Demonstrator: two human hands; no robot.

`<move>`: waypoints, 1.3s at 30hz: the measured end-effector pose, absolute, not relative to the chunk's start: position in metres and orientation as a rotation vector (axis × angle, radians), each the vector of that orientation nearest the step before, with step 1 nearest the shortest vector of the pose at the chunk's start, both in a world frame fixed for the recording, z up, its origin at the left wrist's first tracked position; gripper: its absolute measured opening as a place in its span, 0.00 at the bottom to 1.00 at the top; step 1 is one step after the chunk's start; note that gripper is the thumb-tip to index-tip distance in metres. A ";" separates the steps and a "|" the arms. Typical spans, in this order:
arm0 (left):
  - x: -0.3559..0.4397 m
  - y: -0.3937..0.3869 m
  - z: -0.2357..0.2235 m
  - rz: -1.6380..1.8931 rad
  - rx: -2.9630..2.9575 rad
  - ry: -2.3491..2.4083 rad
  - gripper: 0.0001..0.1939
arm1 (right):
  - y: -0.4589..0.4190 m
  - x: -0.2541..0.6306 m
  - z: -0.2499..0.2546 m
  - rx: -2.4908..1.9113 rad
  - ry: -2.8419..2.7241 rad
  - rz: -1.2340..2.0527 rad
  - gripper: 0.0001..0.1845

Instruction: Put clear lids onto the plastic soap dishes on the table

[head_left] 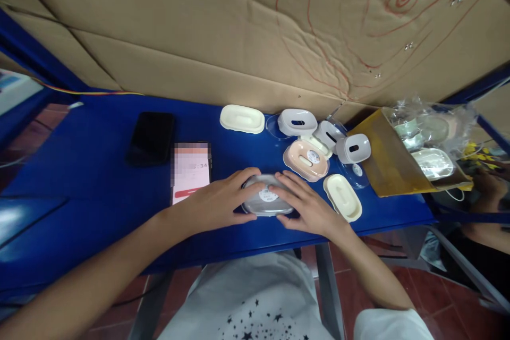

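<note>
Both hands down on a clear, grey-tinted oval plastic soap case [266,199] near the front edge of the blue table [91,170], at mid-width. Left hand [217,203] laid against the case's left end — fingers together and curved over its upper rim, thumb tucked along the near side. Right hand [308,207] pressed on the right end, fingers a little spread, fingertips [279,183] resting on the lid near a round white label at its centre. Case clasped between the two palms, flat on the table, lid side up (whether fully snapped shut could not be told).

Just left of the left hand, a lit phone with a white and red screen [191,172]; beyond it, a dark black phone lying face up [150,137], well apart from the case. Behind the case, a cream oval tray [242,118] toward the cardboard wall [199,32], then a white rounded housing with a dark slot [297,122] sitting on a clear lid. Near the right hand's fingertips, a pink oval soap dish with a white insert [306,159], and just beside the right hand, another cream oval tray [342,197]. Further right, two more white slotted housings [353,148] close together, touching or nearly so, against a tilted yellow-brown cardboard box [384,162] holding parts in crinkled clear plastic bags [432,133]. At the far right edge, another person's hand [488,180], only partly seen.
</note>
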State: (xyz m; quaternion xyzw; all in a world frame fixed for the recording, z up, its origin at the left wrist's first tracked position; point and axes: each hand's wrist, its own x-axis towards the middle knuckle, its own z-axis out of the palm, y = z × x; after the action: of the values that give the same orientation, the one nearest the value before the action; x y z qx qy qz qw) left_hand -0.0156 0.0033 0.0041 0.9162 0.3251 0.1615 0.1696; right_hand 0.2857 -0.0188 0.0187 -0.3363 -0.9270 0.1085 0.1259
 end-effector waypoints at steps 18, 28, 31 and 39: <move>-0.036 0.153 0.026 0.084 2.758 1.532 0.18 | -0.020 0.261 0.014 -1.274 -2.533 -0.167 0.34; -0.068 0.074 0.047 0.515 2.749 1.644 0.22 | -0.110 0.395 -0.018 -1.924 -1.949 -0.238 0.22; -0.063 0.062 0.046 0.592 2.735 1.577 0.21 | -0.123 0.403 -0.018 -1.787 -2.053 -0.047 0.20; -0.028 -0.004 0.041 0.608 3.004 1.184 0.12 | -0.011 0.440 0.005 -1.736 -1.957 -0.217 0.25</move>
State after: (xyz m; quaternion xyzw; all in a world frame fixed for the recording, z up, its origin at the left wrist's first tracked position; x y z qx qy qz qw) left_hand -0.0277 -0.0037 0.0407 0.9119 0.3595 0.1846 -0.0722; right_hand 0.4398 -0.0109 0.0054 -0.6392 -0.7209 -0.0800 0.2554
